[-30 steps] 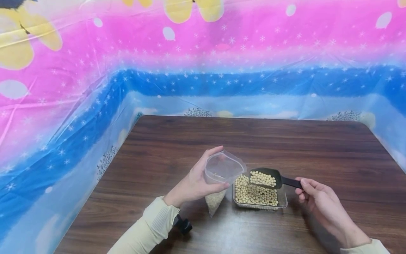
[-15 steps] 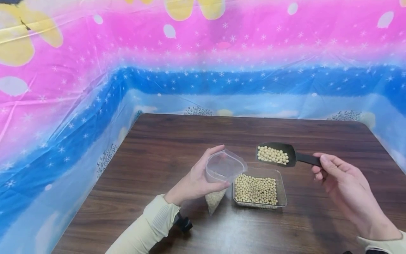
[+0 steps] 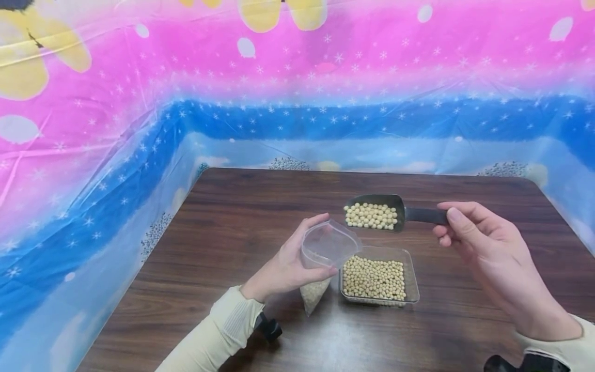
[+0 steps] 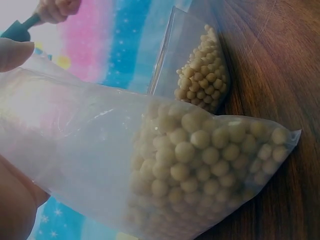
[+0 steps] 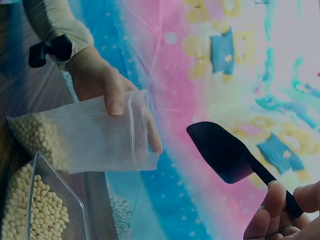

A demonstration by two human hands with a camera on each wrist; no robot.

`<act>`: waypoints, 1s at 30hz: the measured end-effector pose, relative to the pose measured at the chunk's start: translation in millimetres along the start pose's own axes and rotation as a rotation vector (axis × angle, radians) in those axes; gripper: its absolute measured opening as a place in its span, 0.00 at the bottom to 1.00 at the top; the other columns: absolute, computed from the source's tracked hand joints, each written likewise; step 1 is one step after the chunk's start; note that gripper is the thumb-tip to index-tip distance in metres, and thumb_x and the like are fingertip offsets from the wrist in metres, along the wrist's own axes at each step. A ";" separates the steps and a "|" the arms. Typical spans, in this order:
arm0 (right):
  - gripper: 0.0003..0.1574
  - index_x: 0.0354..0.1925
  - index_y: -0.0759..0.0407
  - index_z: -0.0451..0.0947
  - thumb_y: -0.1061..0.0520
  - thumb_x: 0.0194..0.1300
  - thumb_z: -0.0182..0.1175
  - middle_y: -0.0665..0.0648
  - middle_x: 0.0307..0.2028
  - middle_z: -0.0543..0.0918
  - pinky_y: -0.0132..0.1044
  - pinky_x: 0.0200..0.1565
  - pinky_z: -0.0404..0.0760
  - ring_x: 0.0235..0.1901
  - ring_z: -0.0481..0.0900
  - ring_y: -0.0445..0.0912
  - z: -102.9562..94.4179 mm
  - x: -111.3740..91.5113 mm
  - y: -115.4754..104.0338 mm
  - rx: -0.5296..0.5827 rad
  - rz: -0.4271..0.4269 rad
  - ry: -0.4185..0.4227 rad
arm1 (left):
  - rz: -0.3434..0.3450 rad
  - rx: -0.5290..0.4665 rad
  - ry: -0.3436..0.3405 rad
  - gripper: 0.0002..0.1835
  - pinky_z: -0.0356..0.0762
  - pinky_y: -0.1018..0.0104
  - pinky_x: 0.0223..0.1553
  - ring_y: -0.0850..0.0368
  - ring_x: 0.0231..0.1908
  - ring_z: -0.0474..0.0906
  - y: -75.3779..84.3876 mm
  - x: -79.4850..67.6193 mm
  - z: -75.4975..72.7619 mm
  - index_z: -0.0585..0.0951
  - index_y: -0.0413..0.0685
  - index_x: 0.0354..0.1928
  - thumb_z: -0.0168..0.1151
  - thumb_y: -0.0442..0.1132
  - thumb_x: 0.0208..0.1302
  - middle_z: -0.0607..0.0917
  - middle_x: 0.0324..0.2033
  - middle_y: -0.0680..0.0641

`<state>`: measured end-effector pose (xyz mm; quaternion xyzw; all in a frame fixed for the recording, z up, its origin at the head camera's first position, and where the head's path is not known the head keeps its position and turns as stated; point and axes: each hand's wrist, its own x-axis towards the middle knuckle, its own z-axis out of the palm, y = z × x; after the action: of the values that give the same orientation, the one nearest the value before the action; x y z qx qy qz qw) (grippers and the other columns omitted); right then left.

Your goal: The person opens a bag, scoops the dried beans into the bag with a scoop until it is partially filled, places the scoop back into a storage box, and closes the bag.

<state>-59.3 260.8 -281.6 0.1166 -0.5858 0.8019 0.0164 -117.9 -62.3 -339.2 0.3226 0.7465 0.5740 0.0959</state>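
My left hand (image 3: 285,263) grips a clear zip bag (image 4: 95,125) near its top, thumb and fingers around the mouth, which is spread wide. Pale round beans (image 4: 195,155) fill the lower part of the bag, whose bottom is at the table. Between thumb and fingers, my right hand (image 3: 492,258) pinches the handle of a black scoop (image 3: 401,212). A layer of beans lies in the scoop, which is held level above and to the right of the bag's mouth. Under the scoop stands a clear rectangular container (image 3: 412,279) with more beans in it.
The dark wooden table (image 3: 232,217) extends behind and to both sides of the hands. A patterned pink and blue cloth (image 3: 297,82) hangs around its far and left edges. Black devices are strapped at both wrists.
My right hand has lifted the loaded scoop up out of the container, swung it right, then moved it back left toward the bag. The left hand and bag have hardly moved.
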 end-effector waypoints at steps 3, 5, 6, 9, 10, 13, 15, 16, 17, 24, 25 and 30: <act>0.15 0.56 0.68 0.72 0.66 0.74 0.48 0.58 0.38 0.82 0.30 0.41 0.82 0.36 0.81 0.44 10.1 1.2 -2.4 -0.063 -0.045 -0.008 | -0.004 0.012 0.006 0.50 0.82 0.60 0.49 0.52 0.57 0.71 -8.6 1.0 -0.3 0.57 0.63 0.72 0.75 0.33 0.50 0.69 0.62 0.51; 0.15 0.56 0.69 0.72 0.65 0.73 0.49 0.58 0.39 0.82 0.30 0.40 0.83 0.36 0.81 0.44 15.4 1.8 -4.3 -0.100 -0.057 -0.006 | -0.012 0.014 0.007 0.50 0.83 0.61 0.48 0.54 0.57 0.72 -10.1 1.1 -0.6 0.57 0.66 0.72 0.76 0.34 0.50 0.68 0.63 0.54; 0.15 0.55 0.69 0.72 0.65 0.73 0.50 0.58 0.39 0.82 0.30 0.40 0.83 0.36 0.81 0.44 17.5 2.1 -5.1 -0.116 -0.060 -0.004 | -0.023 0.013 0.008 0.50 0.83 0.61 0.48 0.54 0.56 0.72 -9.2 0.8 -0.6 0.57 0.67 0.72 0.76 0.35 0.50 0.68 0.63 0.54; 0.15 0.55 0.69 0.73 0.65 0.72 0.51 0.58 0.39 0.82 0.30 0.40 0.84 0.36 0.82 0.43 21.8 2.9 -7.3 -0.159 -0.072 0.001 | -0.036 0.009 0.005 0.50 0.83 0.61 0.47 0.52 0.57 0.72 -2.5 -0.5 -0.7 0.57 0.65 0.72 0.75 0.35 0.51 0.66 0.64 0.54; 0.15 0.54 0.69 0.73 0.65 0.72 0.51 0.59 0.39 0.82 0.31 0.40 0.84 0.36 0.82 0.44 22.8 3.1 -7.9 -0.168 -0.077 0.001 | -0.037 0.002 0.002 0.50 0.83 0.61 0.47 0.51 0.56 0.72 -2.5 -0.6 -0.7 0.57 0.66 0.72 0.75 0.36 0.51 0.66 0.65 0.54; 0.14 0.54 0.70 0.73 0.66 0.72 0.52 0.59 0.39 0.82 0.32 0.40 0.84 0.36 0.82 0.44 24.6 3.5 -9.8 -0.189 -0.088 0.002 | -0.019 -0.001 0.001 0.49 0.83 0.60 0.47 0.51 0.57 0.72 -4.9 -0.6 -1.0 0.57 0.67 0.72 0.75 0.39 0.52 0.66 0.65 0.54; 0.14 0.54 0.70 0.73 0.66 0.72 0.52 0.60 0.39 0.82 0.32 0.40 0.84 0.36 0.83 0.44 25.7 3.3 -11.4 -0.205 -0.092 0.007 | -0.008 0.005 0.003 0.49 0.83 0.60 0.47 0.52 0.57 0.72 -12.3 0.1 -1.2 0.56 0.72 0.72 0.75 0.42 0.52 0.65 0.65 0.56; 0.14 0.54 0.69 0.73 0.66 0.72 0.52 0.60 0.38 0.82 0.32 0.40 0.84 0.36 0.83 0.44 26.3 2.9 -12.3 -0.220 -0.092 0.013 | -0.003 0.004 0.002 0.49 0.83 0.60 0.47 0.52 0.57 0.72 -12.3 0.2 -1.1 0.56 0.72 0.72 0.75 0.42 0.52 0.66 0.65 0.55; 0.15 0.54 0.69 0.74 0.65 0.72 0.52 0.60 0.38 0.83 0.33 0.40 0.84 0.35 0.83 0.44 26.8 2.6 -13.2 -0.236 -0.092 0.021 | 0.001 0.002 0.002 0.49 0.83 0.60 0.47 0.52 0.57 0.72 -12.4 0.3 -1.1 0.56 0.71 0.72 0.75 0.41 0.52 0.66 0.64 0.55; 0.14 0.53 0.67 0.75 0.64 0.71 0.54 0.60 0.34 0.84 0.32 0.39 0.84 0.32 0.83 0.45 30.6 1.1 -18.3 -0.360 -0.100 0.073 | -0.004 0.023 0.007 0.50 0.82 0.60 0.49 0.54 0.57 0.72 -13.4 0.2 -1.9 0.56 0.73 0.71 0.76 0.42 0.51 0.68 0.62 0.55; 0.14 0.53 0.67 0.76 0.64 0.71 0.54 0.60 0.33 0.85 0.32 0.38 0.84 0.31 0.83 0.45 31.2 1.1 -18.8 -0.378 -0.104 0.079 | 0.002 0.024 0.007 0.50 0.82 0.60 0.49 0.54 0.57 0.72 -13.5 0.3 -2.0 0.56 0.72 0.71 0.76 0.42 0.51 0.69 0.62 0.55; 0.13 0.52 0.65 0.77 0.65 0.70 0.55 0.60 0.31 0.85 0.31 0.36 0.83 0.29 0.83 0.45 33.6 0.9 -20.4 -0.440 -0.132 0.097 | 0.017 0.018 0.003 0.49 0.82 0.60 0.49 0.52 0.57 0.72 -14.2 1.1 -2.0 0.56 0.70 0.72 0.76 0.42 0.51 0.69 0.61 0.53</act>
<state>-51.3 235.5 -252.8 0.1097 -0.7361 0.6567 0.1217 -125.1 -65.1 -351.3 0.3289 0.7492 0.5684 0.0870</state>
